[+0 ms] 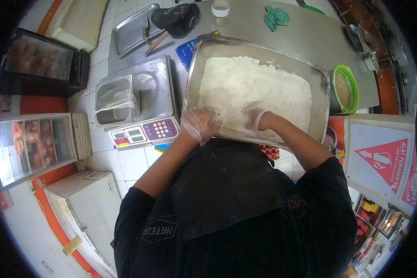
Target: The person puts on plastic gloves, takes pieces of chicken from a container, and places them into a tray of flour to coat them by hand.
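A large steel tray holds a broad bed of white flour-like powder. Clear plastic gloves cover both of my hands. My left hand is at the tray's near left corner, over the rim, its fingers curled in; what they hold, if anything, is hidden. Further right, my right hand reaches down into the powder near the front wall. Its fingers are sunk in the powder or turned away, so their pose does not show.
Left of the tray stands a digital scale bearing a clear-sided container. A green basket sits at the right. Behind are a black cap, a jar, a green cloth and a metal tray.
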The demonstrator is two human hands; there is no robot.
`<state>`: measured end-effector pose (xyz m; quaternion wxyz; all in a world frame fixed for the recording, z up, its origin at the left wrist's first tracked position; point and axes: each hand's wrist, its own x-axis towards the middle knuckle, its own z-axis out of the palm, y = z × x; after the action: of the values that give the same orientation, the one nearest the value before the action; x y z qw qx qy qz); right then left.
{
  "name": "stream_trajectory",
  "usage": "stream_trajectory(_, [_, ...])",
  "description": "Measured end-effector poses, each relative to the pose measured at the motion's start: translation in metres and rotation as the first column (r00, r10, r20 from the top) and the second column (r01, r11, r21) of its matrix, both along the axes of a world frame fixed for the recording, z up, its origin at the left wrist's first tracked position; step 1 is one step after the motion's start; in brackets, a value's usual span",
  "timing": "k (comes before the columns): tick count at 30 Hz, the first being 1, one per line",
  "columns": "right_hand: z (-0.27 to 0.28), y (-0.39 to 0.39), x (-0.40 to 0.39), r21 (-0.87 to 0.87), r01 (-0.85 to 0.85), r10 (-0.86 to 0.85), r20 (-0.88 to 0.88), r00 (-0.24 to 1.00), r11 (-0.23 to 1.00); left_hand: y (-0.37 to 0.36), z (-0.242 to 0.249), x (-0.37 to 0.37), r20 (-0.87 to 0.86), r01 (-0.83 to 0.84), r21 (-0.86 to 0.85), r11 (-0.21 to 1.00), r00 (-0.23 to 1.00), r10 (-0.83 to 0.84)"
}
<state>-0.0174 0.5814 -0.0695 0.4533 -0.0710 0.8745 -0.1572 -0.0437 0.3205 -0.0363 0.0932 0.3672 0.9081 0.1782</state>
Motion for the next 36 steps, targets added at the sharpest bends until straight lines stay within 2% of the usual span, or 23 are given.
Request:
stream_trajectory(2, [-0.007,-0.001,0.005,-0.158,-0.134,0.119,-0.104,0.987,0.978,-0.001,-0.001,0.001,-0.036,-0.003,0.026,1.0,0.999,0.004])
stream_trajectory(3, [-0.011,-0.003,0.004,-0.158,-0.132,0.117,-0.103,0.988,0.979,-0.001,-0.001,0.0,-0.035,-0.001,0.025,1.0,0.999,0.002])
stream_trajectory(5, [-0.007,-0.023,-0.001,-0.286,-0.257,0.211,-0.184,0.96,0.923,0.001,0.0,0.0,-0.024,-0.03,-0.002,1.0,0.999,0.029])
stream_trajectory(6, [-0.012,-0.032,-0.004,-0.274,-0.241,0.193,-0.189,0.963,0.931,0.002,-0.002,0.0,-0.022,-0.019,-0.001,1.0,1.0,0.019])
stream_trajectory(8, [-0.049,-0.053,-0.018,-0.263,-0.216,0.167,-0.196,0.966,0.94,0.002,-0.008,0.0,-0.124,-0.034,0.094,0.995,0.991,0.046])
stream_trajectory(10, [-0.101,-0.066,-0.035,-0.229,-0.616,0.559,-0.268,0.784,0.754,0.003,-0.007,0.0,-0.148,-0.019,0.085,0.996,0.988,0.032])
stream_trajectory(11, [-0.079,-0.064,-0.037,-0.231,-0.615,0.557,-0.27,0.785,0.754,0.002,-0.007,-0.001,-0.172,-0.014,0.075,0.997,0.985,0.027])
stream_trajectory(13, [-0.006,-0.064,-0.042,-0.294,-0.517,0.504,-0.126,0.855,0.804,0.001,-0.004,-0.002,-0.183,-0.008,0.112,0.994,0.983,0.028])
stream_trajectory(16, [-0.049,-0.027,-0.027,-0.292,-0.444,0.4,-0.198,0.895,0.847,-0.001,-0.008,-0.001,-0.189,-0.008,0.153,0.988,0.981,0.037])
stream_trajectory(18, [-0.011,0.0,-0.026,-0.348,-0.235,0.257,0.016,0.966,0.907,-0.001,-0.01,0.001,-0.176,-0.023,0.156,0.988,0.983,0.05])
stream_trajectory(20, [-0.053,0.033,-0.02,-0.258,-0.259,0.25,-0.066,0.966,0.931,0.003,-0.002,-0.001,-0.218,-0.01,0.197,0.98,0.975,0.054])
stream_trajectory(21, [-0.051,0.042,-0.016,-0.26,-0.259,0.253,-0.055,0.966,0.93,0.002,-0.004,0.0,-0.207,-0.015,0.198,0.98,0.977,0.057])
stream_trajectory(23, [-0.037,0.055,-0.009,-0.118,-0.156,0.181,0.246,0.952,0.981,-0.001,-0.007,-0.001,-0.086,0.01,0.067,0.998,0.996,-0.004])
stream_trajectory(24, [-0.037,0.06,-0.006,-0.119,-0.153,0.178,0.252,0.951,0.981,-0.001,-0.007,-0.001,-0.08,0.013,0.067,0.998,0.997,-0.007])
stream_trajectory(26, [-0.032,0.063,-0.003,-0.076,0.101,-0.068,0.352,0.933,0.992,0.0,-0.004,-0.003,-0.037,0.005,0.03,1.0,0.999,-0.004])
stream_trajectory(27, [-0.028,0.065,0.0,-0.077,0.102,-0.068,0.355,0.932,0.992,0.0,-0.002,-0.003,-0.033,0.007,0.028,1.0,0.999,-0.006])
stream_trajectory(29, [-0.001,0.063,0.002,-0.206,0.435,-0.388,0.233,0.892,0.877,0.001,0.001,-0.002,-0.042,-0.002,0.074,0.997,0.999,0.005])
stream_trajectory(30, [-0.008,0.067,0.002,-0.204,0.436,-0.389,0.235,0.891,0.877,0.001,0.002,-0.001,-0.039,-0.002,0.075,0.997,0.999,0.005])
stream_trajectory(32, [-0.025,0.089,0.001,-0.57,0.582,-0.554,0.246,0.795,0.581,0.002,0.002,0.0,-0.084,-0.004,0.119,0.993,0.996,0.014])
stream_trajectory(33, [-0.027,0.102,0.003,-0.566,0.585,-0.559,0.245,0.792,0.581,0.001,-0.004,-0.001,-0.082,0.001,0.123,0.992,0.997,0.009])
stream_trajectory(34, [-0.024,0.113,0.003,-0.425,0.357,-0.452,-0.145,0.88,0.832,0.0,-0.008,-0.003,-0.093,0.023,0.084,0.996,0.996,-0.015])
stream_trajectory(35, [-0.024,0.119,0.004,-0.16,0.15,-0.209,-0.477,0.854,0.976,-0.001,-0.012,-0.003,-0.103,0.044,0.042,0.998,0.994,-0.039])
stream_trajectory(36, [-0.026,0.121,0.004,-0.16,0.153,-0.212,-0.477,0.853,0.975,-0.001,-0.016,-0.002,-0.103,0.048,0.042,0.998,0.994,-0.043])
